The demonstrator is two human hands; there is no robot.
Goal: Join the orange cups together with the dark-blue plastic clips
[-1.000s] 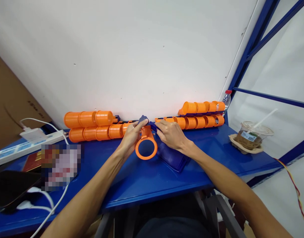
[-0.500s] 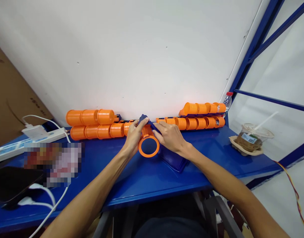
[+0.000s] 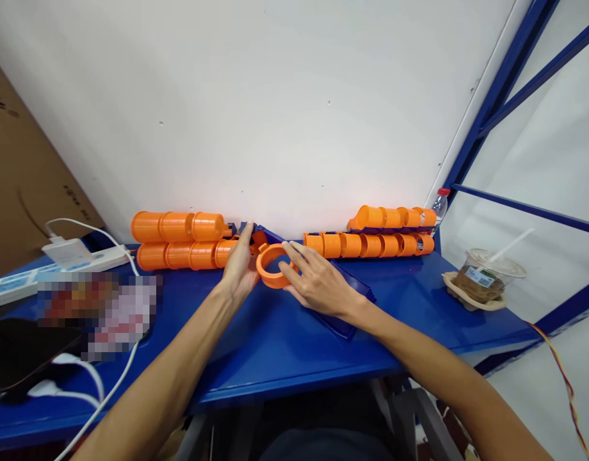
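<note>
Near the middle of the table, my left hand (image 3: 241, 267) is closed on an orange plastic ring-shaped part (image 3: 274, 282) with a dark blue piece (image 3: 270, 232) behind it, its thumb pointing up along the blue piece. The ring is tilted, with its opening facing up. On its right side, my right hand (image 3: 317, 276) grips the rim, some fingers reaching over and into the opening. How the ring and the blue piece join is hidden by the left hand. Under the right forearm lies a stack of flat dark blue pieces (image 3: 343, 325).
Rows of orange cylinders (image 3: 179, 255) line the wall at left, with more orange cylinders (image 3: 370, 246) at right. A power strip (image 3: 102, 259), a phone (image 3: 30, 355) and white cables lie left. A drink cup (image 3: 483, 280) and a bottle (image 3: 440, 203) stand right.
The orange part has turned from facing me to tilting upward and moved slightly left. The blue piece turned with it, and my right hand has shifted down onto the ring's rim.
</note>
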